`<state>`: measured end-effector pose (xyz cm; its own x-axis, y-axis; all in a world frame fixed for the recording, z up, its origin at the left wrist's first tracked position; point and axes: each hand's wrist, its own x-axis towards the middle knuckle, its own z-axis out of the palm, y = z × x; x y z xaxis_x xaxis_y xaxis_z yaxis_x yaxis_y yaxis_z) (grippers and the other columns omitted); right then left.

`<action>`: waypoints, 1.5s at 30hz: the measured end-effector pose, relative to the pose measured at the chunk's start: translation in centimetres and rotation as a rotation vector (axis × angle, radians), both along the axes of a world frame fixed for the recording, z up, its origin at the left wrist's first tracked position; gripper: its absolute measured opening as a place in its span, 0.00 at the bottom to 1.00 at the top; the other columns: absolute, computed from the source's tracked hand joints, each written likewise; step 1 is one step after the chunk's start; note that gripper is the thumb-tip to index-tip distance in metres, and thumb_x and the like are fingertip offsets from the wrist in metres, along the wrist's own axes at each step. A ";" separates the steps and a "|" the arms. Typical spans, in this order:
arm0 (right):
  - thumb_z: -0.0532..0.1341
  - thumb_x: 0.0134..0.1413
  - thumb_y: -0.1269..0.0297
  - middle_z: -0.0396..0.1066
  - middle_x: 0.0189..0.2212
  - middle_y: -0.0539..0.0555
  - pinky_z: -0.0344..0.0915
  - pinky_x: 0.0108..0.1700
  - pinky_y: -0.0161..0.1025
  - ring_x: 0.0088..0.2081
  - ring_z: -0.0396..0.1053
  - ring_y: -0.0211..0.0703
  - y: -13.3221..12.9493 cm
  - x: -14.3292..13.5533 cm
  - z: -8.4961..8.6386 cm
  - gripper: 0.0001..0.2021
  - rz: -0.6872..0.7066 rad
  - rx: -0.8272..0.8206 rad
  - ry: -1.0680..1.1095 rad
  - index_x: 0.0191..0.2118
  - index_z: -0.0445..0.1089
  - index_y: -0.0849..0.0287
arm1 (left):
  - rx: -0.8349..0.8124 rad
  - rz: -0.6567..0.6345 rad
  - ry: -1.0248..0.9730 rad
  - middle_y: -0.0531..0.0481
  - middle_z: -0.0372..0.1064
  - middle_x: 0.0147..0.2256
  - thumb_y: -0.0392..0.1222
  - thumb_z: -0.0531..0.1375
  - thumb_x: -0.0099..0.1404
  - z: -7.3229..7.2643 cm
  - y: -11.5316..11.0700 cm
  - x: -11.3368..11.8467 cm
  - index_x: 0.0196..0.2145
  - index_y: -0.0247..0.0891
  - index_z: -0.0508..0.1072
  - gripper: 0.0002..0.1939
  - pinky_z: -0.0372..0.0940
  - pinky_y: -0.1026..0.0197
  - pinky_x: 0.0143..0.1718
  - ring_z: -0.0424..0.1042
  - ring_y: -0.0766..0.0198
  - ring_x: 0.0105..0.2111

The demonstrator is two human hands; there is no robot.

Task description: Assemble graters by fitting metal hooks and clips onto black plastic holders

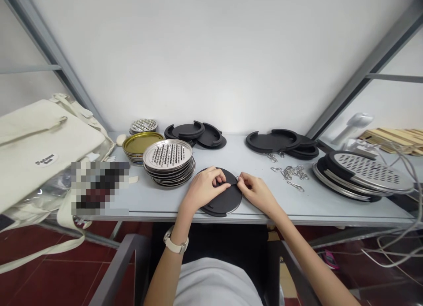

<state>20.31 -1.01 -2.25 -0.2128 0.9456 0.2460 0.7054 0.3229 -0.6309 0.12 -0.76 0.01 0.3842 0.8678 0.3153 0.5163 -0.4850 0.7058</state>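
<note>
A round black plastic cover (228, 200) lies flat at the front edge of the table, with a thin bright rim along its lower right side. My left hand (206, 187) rests over its left part, thumb stretched across the top and fingers curled, gripping it. At the cover's right edge, my right hand (253, 189) pinches a small thin wire loop (238, 178) by a dark tab. Its exact shape is mostly hidden by the fingertips. Loose metal clips (295, 173) lie in a small heap to the right.
Round metal graters (168, 156) stand stacked left of my hands, beside a gold-coloured round lid (142, 143). Black covers (274, 140) lie along the wall. More graters with black covers (370, 173) are piled at right. A cream bag (42, 138) and cables flank the table.
</note>
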 end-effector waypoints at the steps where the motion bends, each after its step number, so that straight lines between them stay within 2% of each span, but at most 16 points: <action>1: 0.50 0.59 0.61 0.54 0.18 0.44 0.50 0.27 0.34 0.21 0.53 0.35 0.0 0.0 0.0 0.13 -0.001 -0.003 -0.002 0.24 0.52 0.56 | 0.003 -0.001 0.000 0.56 0.66 0.32 0.45 0.63 0.60 0.0 0.0 0.0 0.31 0.42 0.71 0.06 0.62 0.63 0.35 0.66 0.68 0.30; 12: 0.52 0.57 0.62 0.55 0.17 0.44 0.50 0.26 0.34 0.21 0.54 0.35 0.0 -0.1 0.0 0.13 0.009 0.021 0.014 0.23 0.52 0.56 | 0.007 -0.004 0.016 0.55 0.66 0.32 0.45 0.62 0.60 0.1 -0.1 0.0 0.32 0.41 0.71 0.06 0.62 0.62 0.35 0.66 0.68 0.30; 45: 0.51 0.58 0.62 0.56 0.17 0.44 0.50 0.26 0.34 0.21 0.55 0.35 0.1 0.0 -0.1 0.13 0.017 0.030 0.012 0.24 0.51 0.56 | 0.005 -0.007 0.028 0.55 0.66 0.32 0.47 0.61 0.61 0.2 -0.1 0.0 0.32 0.41 0.70 0.07 0.62 0.62 0.36 0.65 0.68 0.30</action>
